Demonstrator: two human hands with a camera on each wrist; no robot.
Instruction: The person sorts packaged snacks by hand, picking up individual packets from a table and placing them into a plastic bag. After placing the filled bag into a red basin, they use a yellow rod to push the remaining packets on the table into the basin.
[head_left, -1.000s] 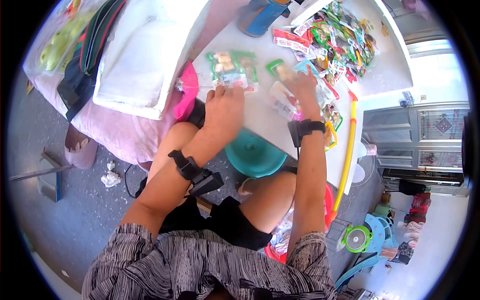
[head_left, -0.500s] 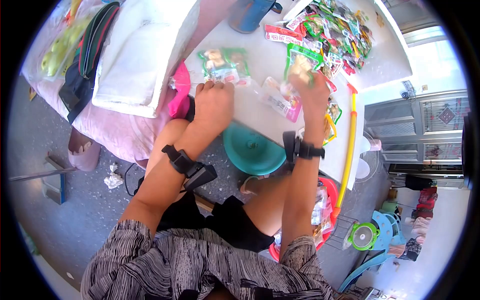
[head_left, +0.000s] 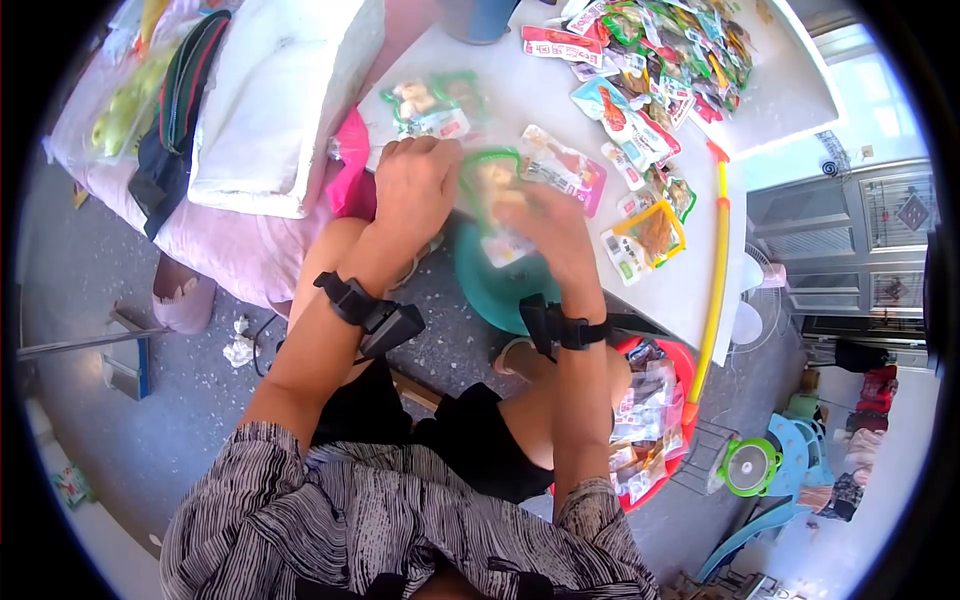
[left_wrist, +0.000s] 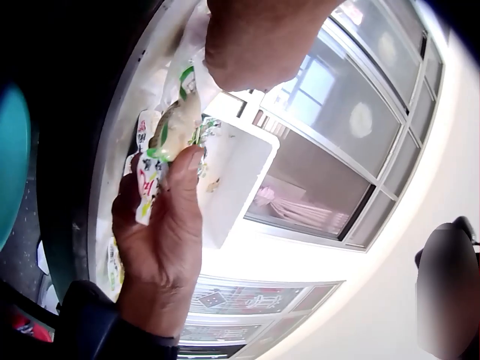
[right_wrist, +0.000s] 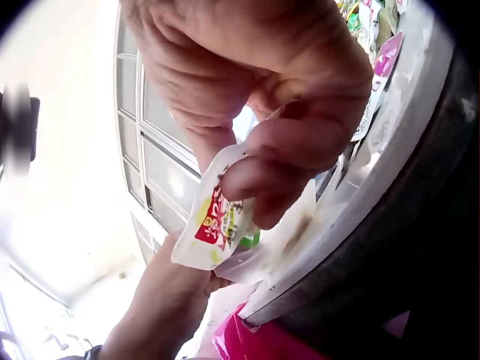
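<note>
My right hand (head_left: 556, 228) pinches a green-edged snack packet (head_left: 492, 172) with pale pieces inside, over the table's front edge. In the right wrist view its thumb and fingers grip the packet's white printed end (right_wrist: 213, 222). My left hand (head_left: 418, 182), fingers curled, holds the near edge of a clear plastic bag (left_wrist: 196, 36), beside the right hand. Two green-edged packets (head_left: 415, 102) lie just beyond the left fingers, blurred. A pink-ended packet (head_left: 562, 168) lies flat on the white table (head_left: 645, 292), right of the held packet.
A heap of snack packets (head_left: 665, 60) fills the white tray at the back right. Yellow-framed packet (head_left: 655, 238) lies near the yellow pole (head_left: 718, 270). A white foam box (head_left: 270, 110) stands left, a teal basin (head_left: 490, 285) and red basin of packets (head_left: 650, 420) below.
My right hand has picked up the green-edged packet from the table's right side and carried it left, close to the left hand. The left hand has shifted slightly left in view, still curled.
</note>
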